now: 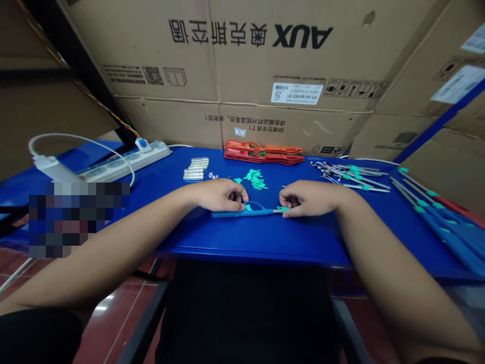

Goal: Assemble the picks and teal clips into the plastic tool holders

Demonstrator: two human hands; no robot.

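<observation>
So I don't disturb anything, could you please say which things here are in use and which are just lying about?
In use: blue plastic tool, left hand, right hand.
Lying about: teal plastic pieces, orange plastic tools, power strip.

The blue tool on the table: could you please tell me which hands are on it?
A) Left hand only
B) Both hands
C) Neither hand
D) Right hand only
B: the left hand is at the loop of the blue tool, and the right hand is at its far end.
</observation>
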